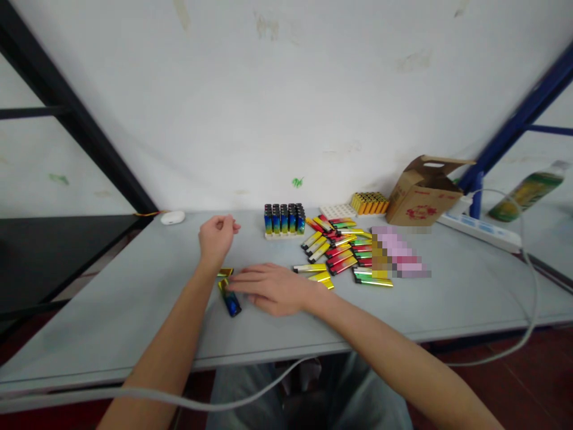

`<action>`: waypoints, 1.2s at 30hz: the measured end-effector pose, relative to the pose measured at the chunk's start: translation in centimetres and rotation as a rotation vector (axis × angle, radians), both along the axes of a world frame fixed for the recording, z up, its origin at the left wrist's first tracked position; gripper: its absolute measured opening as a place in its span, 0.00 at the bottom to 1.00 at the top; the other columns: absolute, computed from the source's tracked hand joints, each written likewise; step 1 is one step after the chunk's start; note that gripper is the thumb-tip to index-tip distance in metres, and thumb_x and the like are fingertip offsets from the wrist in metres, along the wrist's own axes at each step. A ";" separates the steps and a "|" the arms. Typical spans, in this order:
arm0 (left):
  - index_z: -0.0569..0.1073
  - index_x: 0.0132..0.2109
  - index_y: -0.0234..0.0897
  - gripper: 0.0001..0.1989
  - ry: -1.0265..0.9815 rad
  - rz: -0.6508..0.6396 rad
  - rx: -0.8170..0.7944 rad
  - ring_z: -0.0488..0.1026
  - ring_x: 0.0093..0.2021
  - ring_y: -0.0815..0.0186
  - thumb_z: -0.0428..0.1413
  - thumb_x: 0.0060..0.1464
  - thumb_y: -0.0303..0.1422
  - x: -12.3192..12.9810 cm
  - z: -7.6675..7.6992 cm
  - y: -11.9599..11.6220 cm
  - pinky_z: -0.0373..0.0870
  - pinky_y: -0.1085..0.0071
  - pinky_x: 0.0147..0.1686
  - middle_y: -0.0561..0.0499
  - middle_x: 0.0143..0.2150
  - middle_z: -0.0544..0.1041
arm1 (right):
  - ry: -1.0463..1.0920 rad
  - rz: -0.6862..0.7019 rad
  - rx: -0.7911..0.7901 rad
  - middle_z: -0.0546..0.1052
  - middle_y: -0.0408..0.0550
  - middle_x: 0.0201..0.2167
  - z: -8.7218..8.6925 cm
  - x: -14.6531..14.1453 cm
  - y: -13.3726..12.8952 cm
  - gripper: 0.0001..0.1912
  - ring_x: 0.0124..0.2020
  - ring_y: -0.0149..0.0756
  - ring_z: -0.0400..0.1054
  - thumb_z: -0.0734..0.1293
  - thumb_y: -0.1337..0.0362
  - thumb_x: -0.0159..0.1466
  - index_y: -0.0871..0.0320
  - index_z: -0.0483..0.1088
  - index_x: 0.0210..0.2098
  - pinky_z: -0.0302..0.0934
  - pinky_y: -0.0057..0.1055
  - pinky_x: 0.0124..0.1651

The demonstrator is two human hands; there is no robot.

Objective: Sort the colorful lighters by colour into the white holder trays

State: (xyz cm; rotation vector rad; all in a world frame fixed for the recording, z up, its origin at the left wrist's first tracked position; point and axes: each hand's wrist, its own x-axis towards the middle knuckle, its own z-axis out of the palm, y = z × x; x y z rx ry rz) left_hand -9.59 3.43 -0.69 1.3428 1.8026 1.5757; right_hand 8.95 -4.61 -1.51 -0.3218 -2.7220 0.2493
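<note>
My left hand (216,240) is raised above the table with its fingers curled closed; whether anything is inside cannot be seen. Palm down, my right hand (273,290) has its fingers stretched out, the tips touching a blue and gold lighter (231,302) lying on the table. Just behind that lighter, a gold-coloured piece (225,272) lies partly hidden. Beyond the hands, several blue-green lighters (281,223) stand upright in rows in a white tray (274,236). To the right lies a loose pile of yellow, red and green lighters (340,251).
Along the wall are a white tray with holes (336,211), a block of orange cylinders (369,203) and an open cardboard box (421,195). A power strip (481,232) and bottle (528,192) are at the right. A white case (172,218) sits back left. A pale cable (532,298) crosses the front.
</note>
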 end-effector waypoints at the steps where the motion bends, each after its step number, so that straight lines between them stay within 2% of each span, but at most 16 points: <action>1: 0.72 0.29 0.36 0.11 0.007 -0.010 -0.006 0.77 0.29 0.62 0.52 0.47 0.39 0.2 0.0 -0.1 0.72 0.68 0.34 0.48 0.26 0.79 | -0.027 0.018 0.010 0.68 0.49 0.61 0.0 -0.3 -0.3 0.23 0.62 0.35 0.58 0.57 0.71 0.67 0.61 0.63 0.60 0.53 0.33 0.61; 6: 0.73 0.28 0.36 0.10 0.049 -0.044 -0.029 0.77 0.28 0.63 0.52 0.47 0.37 1.2 0.2 -0.5 0.72 0.69 0.34 0.48 0.25 0.79 | -0.125 -0.047 0.083 0.72 0.47 0.57 -0.3 -0.7 -0.4 0.19 0.54 0.36 0.65 0.58 0.70 0.67 0.54 0.69 0.55 0.57 0.34 0.54; 10: 0.73 0.28 0.36 0.09 0.069 -0.048 -0.040 0.77 0.29 0.62 0.52 0.46 0.37 1.4 0.3 -0.6 0.72 0.68 0.35 0.48 0.25 0.79 | -0.128 -0.133 0.144 0.77 0.49 0.47 -0.2 -0.3 0.1 0.14 0.46 0.38 0.67 0.61 0.68 0.67 0.55 0.73 0.49 0.59 0.35 0.49; 12: 0.72 0.28 0.36 0.09 0.066 -0.048 -0.035 0.77 0.29 0.62 0.52 0.46 0.37 1.3 0.4 -0.6 0.72 0.68 0.35 0.48 0.25 0.79 | -0.105 -0.186 0.166 0.76 0.50 0.46 -0.2 0.0 0.4 0.13 0.46 0.41 0.66 0.62 0.66 0.66 0.55 0.73 0.47 0.59 0.37 0.49; 14: 0.72 0.28 0.36 0.09 0.063 -0.046 -0.032 0.77 0.29 0.62 0.52 0.46 0.37 1.2 0.3 -0.6 0.72 0.69 0.35 0.48 0.25 0.79 | -0.075 -0.235 0.171 0.74 0.51 0.51 -0.4 0.2 0.7 0.12 0.50 0.42 0.64 0.63 0.66 0.65 0.56 0.73 0.46 0.59 0.38 0.52; 16: 0.72 0.28 0.36 0.09 0.068 -0.047 -0.032 0.77 0.29 0.62 0.52 0.46 0.37 1.2 0.2 -0.6 0.72 0.68 0.35 0.47 0.26 0.79 | -0.065 -0.270 0.152 0.73 0.51 0.52 -0.5 0.4 1.0 0.12 0.53 0.42 0.62 0.63 0.69 0.64 0.57 0.72 0.46 0.58 0.38 0.54; 19: 0.73 0.29 0.36 0.09 0.075 -0.058 -0.034 0.77 0.30 0.62 0.52 0.46 0.37 1.2 0.0 -0.5 0.73 0.68 0.35 0.47 0.27 0.80 | -0.079 -0.331 0.105 0.74 0.52 0.48 -0.7 0.7 1.4 0.13 0.53 0.41 0.63 0.63 0.71 0.63 0.59 0.71 0.47 0.58 0.38 0.54; 24: 0.73 0.30 0.36 0.10 0.078 -0.080 -0.031 0.77 0.29 0.62 0.52 0.46 0.38 1.3 -0.1 -0.5 0.73 0.68 0.34 0.47 0.26 0.79 | -0.102 -0.468 0.104 0.73 0.53 0.44 -0.9 0.9 1.6 0.12 0.48 0.42 0.65 0.62 0.64 0.67 0.58 0.71 0.48 0.61 0.38 0.51; 31: 0.74 0.30 0.35 0.10 0.023 -0.132 -0.032 0.77 0.28 0.63 0.53 0.45 0.38 1.5 0.0 -0.5 0.73 0.69 0.34 0.48 0.25 0.79 | -0.057 -0.431 0.035 0.74 0.53 0.43 -1.0 0.8 1.9 0.11 0.46 0.41 0.66 0.66 0.61 0.65 0.60 0.72 0.44 0.59 0.36 0.50; 36: 0.74 0.30 0.35 0.11 0.012 -0.139 -0.026 0.76 0.28 0.64 0.53 0.45 0.38 1.1 0.0 -0.3 0.73 0.69 0.35 0.49 0.25 0.78 | 0.032 -0.470 -0.136 0.76 0.47 0.33 -0.9 1.4 2.2 0.14 0.35 0.38 0.69 0.66 0.58 0.65 0.56 0.67 0.47 0.58 0.32 0.38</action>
